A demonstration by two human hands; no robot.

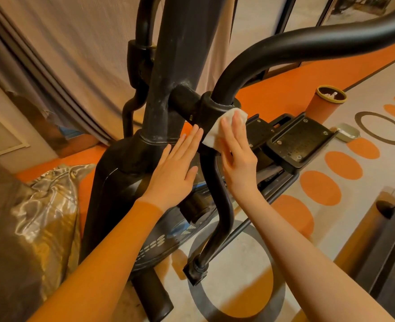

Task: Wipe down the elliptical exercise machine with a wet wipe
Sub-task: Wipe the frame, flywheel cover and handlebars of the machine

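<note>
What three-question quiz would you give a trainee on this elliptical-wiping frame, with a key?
1. True or false: the left hand holds the wet wipe.
2. Which part does the wipe touch? A) the foot pedal B) the collar joint where the curved handlebar meets the pivot C) the orange cylinder on the floor
3. Fill in: the dusty whitish smears show on the machine's central ____.

Key
1. False: the right hand presses the wipe with straight fingers; the left hand lies flat and empty beside it.
2. B
3. column
</note>
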